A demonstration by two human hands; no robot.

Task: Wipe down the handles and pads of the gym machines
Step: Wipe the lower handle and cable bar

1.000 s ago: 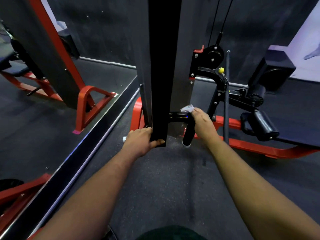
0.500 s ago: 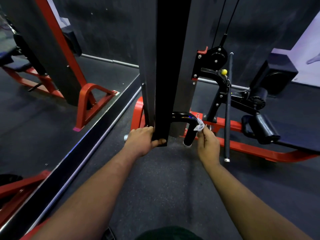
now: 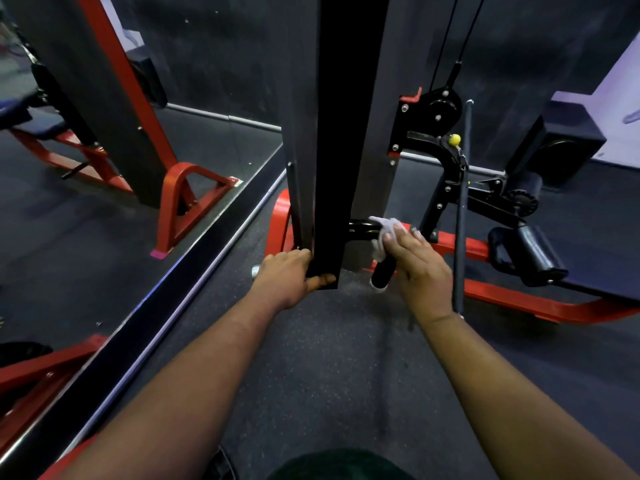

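While our left hand (image 3: 289, 271) clutches the bottom edge of the black upright panel (image 3: 341, 133), our right hand (image 3: 415, 261) at three o'clock presses a white cloth (image 3: 386, 230) around the curved black handle (image 3: 381, 271).

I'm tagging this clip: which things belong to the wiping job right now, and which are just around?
In use:
white crumpled cloth
black curved handle
right hand, pressing the cloth on the handle
left hand, gripping the black upright panel

Just around:
black roller pad
yellow knob
thin black bar
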